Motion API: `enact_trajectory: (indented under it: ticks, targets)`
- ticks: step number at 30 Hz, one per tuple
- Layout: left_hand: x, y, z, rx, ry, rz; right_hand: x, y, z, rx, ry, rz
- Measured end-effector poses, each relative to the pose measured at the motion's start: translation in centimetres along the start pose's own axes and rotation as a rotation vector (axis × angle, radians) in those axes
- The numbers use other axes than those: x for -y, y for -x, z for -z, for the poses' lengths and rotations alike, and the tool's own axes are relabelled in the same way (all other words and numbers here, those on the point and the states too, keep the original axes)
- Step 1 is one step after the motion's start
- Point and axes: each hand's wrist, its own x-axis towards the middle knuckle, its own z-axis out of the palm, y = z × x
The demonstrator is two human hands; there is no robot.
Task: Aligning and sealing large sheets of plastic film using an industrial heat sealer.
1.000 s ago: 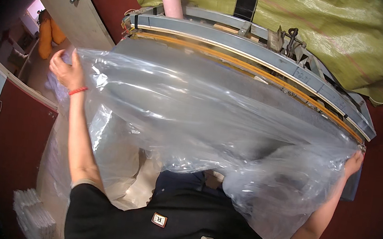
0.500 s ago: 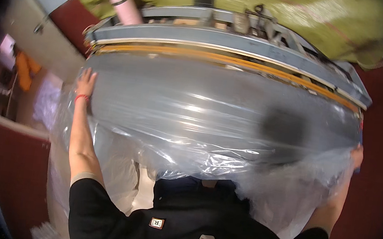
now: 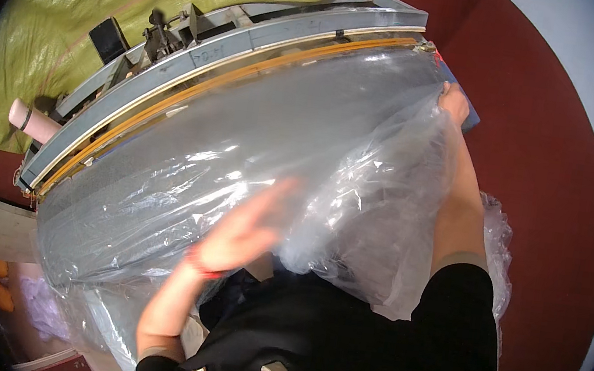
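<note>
Clear plastic film (image 3: 185,187) covers a long grey work surface and hangs in loose folds over its near edge. At the right end, my right hand (image 3: 455,103) is closed on the film's edge, pulling it into creases. My left hand (image 3: 243,231), with a red band at the wrist, is over the middle of the film near my body. It is blurred by motion, but its fingers look stretched out with nothing held. Whether its palm touches the film I cannot tell.
Behind the film runs a long grey metal bar (image 3: 248,37) with an orange strip (image 3: 252,69) along it. A pink roll (image 3: 34,122), a black phone-like slab (image 3: 109,40) and metal clamps stand beyond. Yellow-green woven sheeting (image 3: 50,22) lies at the back. Dark red wall (image 3: 535,178) is at right.
My view has turned toward the right end. My left hand has left the film's left edge and moved in to the middle. My right hand still holds the right edge.
</note>
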Motion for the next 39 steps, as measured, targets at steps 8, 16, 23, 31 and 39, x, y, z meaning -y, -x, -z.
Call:
enact_trajectory:
  ticks: [8,16,23,31,39]
  targets:
    - [1.2,-3.9,-11.2,0.674,0.065,-0.242,-0.9,-0.4,-0.7,0.004,-0.026,0.009]
    - [6.4,-1.3,-8.3,-0.014,-0.759,-0.003,-0.5,-0.2,-0.2,0.037,-0.047,-0.007]
    - [-3.6,9.7,2.5,-0.074,0.284,0.025,-1.2,-0.5,-1.0,0.054,0.015,0.011]
    - [-9.2,24.6,7.9,-0.929,-1.192,0.628,-1.6,-1.0,-1.7,0.085,0.033,0.061]
    - [-20.1,36.9,23.2,-1.578,-0.669,0.551,-1.5,-1.0,-1.4,0.071,0.064,0.078]
